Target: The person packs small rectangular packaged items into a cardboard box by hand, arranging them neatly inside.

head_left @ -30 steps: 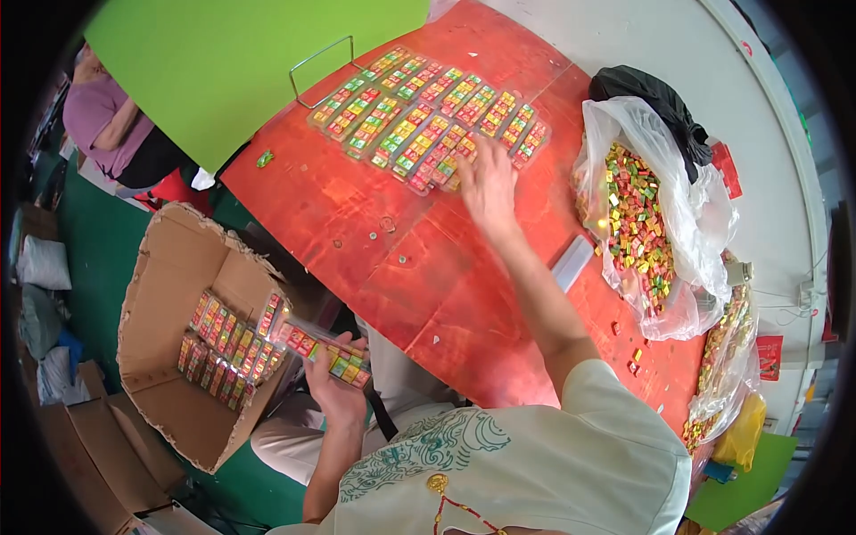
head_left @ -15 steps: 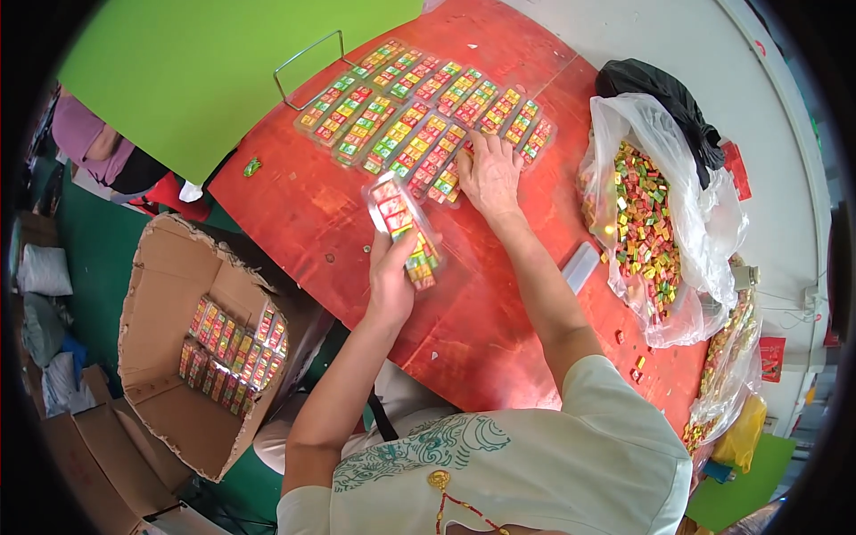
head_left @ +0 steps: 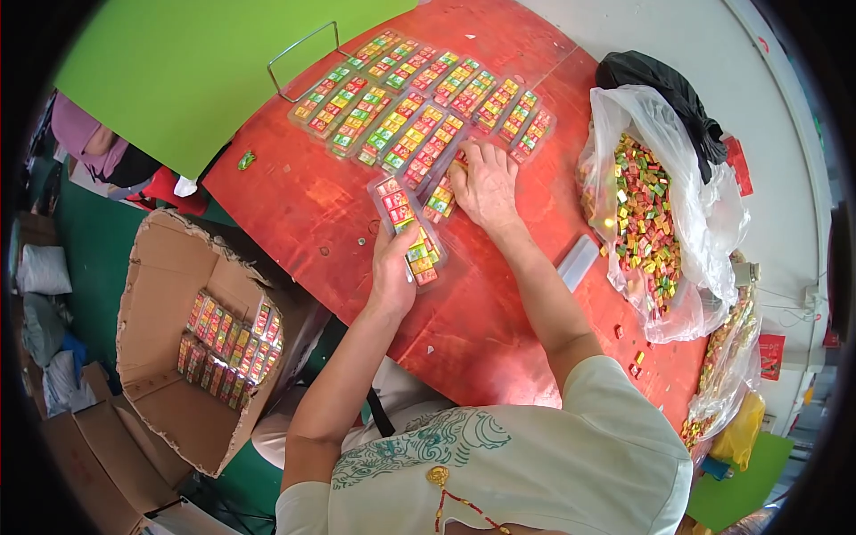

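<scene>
In my left hand [head_left: 392, 272] is a long clear plastic tray [head_left: 403, 214] filled with small red, yellow and green wrapped candies, the thumb lying across its front. My right hand [head_left: 489, 192] is closed on the upper part of a similar filled tray [head_left: 439, 201] at the near edge of the group. Its fingers hide part of that tray. Beyond both hands, filled trays [head_left: 389, 125] lie side by side in two slanting rows on the red tabletop [head_left: 303, 209].
An open plastic bag [head_left: 700, 214] of loose wrapped candies stands at right, a black bag [head_left: 660, 89] behind it. A pale plastic piece [head_left: 580, 262] lies near my right forearm. Lower left, a cardboard box [head_left: 169, 259] holds stacked filled trays. A wire stand [head_left: 303, 53] is at the far left edge.
My right hand has moved slightly toward me, and the tray under it has shifted nearer, out of line with its row. The left-hand tray has tilted a little.
</scene>
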Demonstrator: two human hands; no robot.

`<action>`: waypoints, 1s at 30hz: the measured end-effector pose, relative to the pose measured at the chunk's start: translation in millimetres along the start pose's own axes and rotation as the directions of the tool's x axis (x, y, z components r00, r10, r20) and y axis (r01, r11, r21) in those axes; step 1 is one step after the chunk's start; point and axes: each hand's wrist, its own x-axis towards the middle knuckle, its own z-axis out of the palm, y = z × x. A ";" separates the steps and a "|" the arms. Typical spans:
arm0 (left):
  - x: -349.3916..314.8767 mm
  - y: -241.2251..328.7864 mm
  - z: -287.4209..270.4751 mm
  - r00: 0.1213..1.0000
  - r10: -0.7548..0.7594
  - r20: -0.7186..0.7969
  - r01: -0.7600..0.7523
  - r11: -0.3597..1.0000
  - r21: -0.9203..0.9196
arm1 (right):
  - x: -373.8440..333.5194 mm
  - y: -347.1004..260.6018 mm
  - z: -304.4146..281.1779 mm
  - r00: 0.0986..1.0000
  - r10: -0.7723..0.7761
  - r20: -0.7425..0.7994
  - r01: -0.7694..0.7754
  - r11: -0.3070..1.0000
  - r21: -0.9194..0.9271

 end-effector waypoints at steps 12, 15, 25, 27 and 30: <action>-10.9 0.2 12.7 0.997 -0.043 -0.059 0.039 0.997 -0.066 | 8.8 15.4 0.2 0.972 0.053 0.229 -0.074 0.994 0.085; -12.7 2.1 9.9 0.997 -0.045 -0.065 0.040 0.996 -0.076 | -0.3 8.2 -10.1 0.947 0.072 0.313 -0.121 0.983 0.141; -85.4 14.6 -7.9 0.963 -0.240 -0.120 0.240 0.971 -0.009 | -69.1 -24.5 -18.6 0.966 -0.077 0.247 0.006 0.961 0.278; -103.8 15.2 -17.1 0.967 -0.211 -0.145 0.211 0.977 -0.014 | -82.0 -32.2 -21.3 0.959 -0.173 0.227 0.078 0.925 0.373; -128.4 16.8 -21.7 0.969 -0.149 -0.196 0.141 0.988 -0.055 | -103.1 -48.6 -26.1 0.934 -0.257 0.249 0.127 0.888 0.443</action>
